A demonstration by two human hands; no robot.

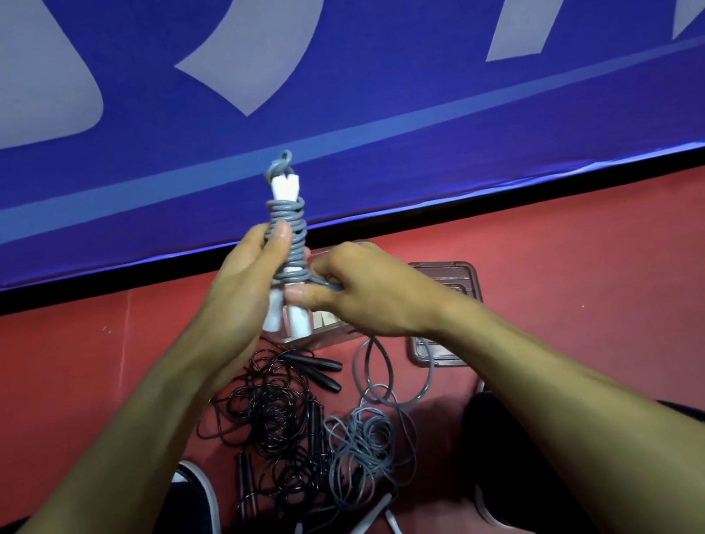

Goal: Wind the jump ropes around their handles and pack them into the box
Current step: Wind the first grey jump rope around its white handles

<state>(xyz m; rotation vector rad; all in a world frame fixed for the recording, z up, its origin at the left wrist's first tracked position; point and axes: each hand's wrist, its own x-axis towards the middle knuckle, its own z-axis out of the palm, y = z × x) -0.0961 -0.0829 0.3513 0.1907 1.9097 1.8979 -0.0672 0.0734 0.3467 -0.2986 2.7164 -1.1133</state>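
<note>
Centre of the frame: the left hand (246, 279) is wrapped around a pair of white handles (289, 318) held upright together, thumb pressed on the grey rope (290, 235) already coiled round them. The right hand (368, 292) comes in from the right, fingers pinched narrow on the loose strand just below the coils.

That rope looks light, springy and a bit slick, so the coils will likely want to loosen unless the thumb keeps pinning them. The handles are stiff, and they look like the safe place to hold. The free tail drops from the right hand toward lower centre, where a grey loop (377, 378) lies on the red floor (56, 360).

Below, a black rope tangle (268, 418) and another grey tangle (365, 445) wait unwound. The clear box (449, 279) sits just behind the right hand, mostly hidden.
</note>
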